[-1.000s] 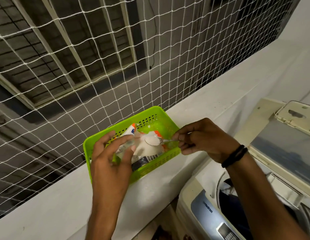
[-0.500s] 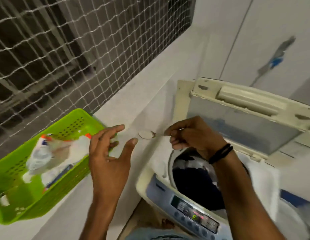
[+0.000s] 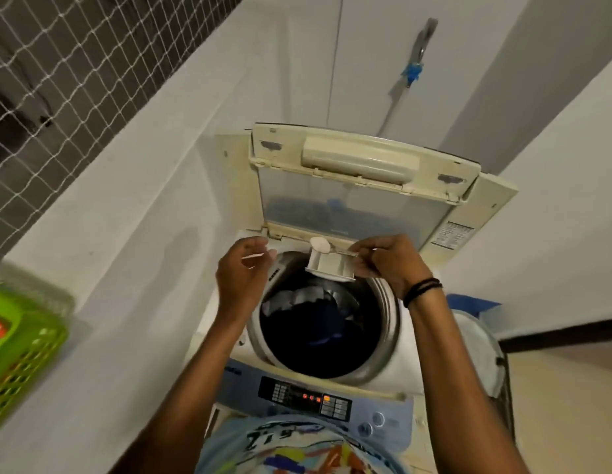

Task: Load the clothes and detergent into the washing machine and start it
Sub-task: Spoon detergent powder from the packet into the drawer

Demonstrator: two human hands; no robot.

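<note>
Head view: my right hand [image 3: 383, 260] pinches a small spoon heaped with white detergent powder [image 3: 320, 243] over the pulled-out white dispenser drawer [image 3: 332, 266] of the cream top-loading washing machine [image 3: 393, 357]; my left hand [image 3: 244, 268] hovers empty, fingers loose. Dark clothes [image 3: 315, 319] lie below the drawer. Next I must tip it in cleanly.

view swung from the netted ledge to the washing machine [image 3: 332, 302] at frame centre, green basket [image 3: 20, 347] now at the left edge, right hand [image 3: 386, 261] carrying the powder-filled spoon [image 3: 320, 244] from the basket to above the open detergent drawer [image 3: 332, 266], left hand [image 3: 244, 271] off the packet, raised left of the drum
</note>
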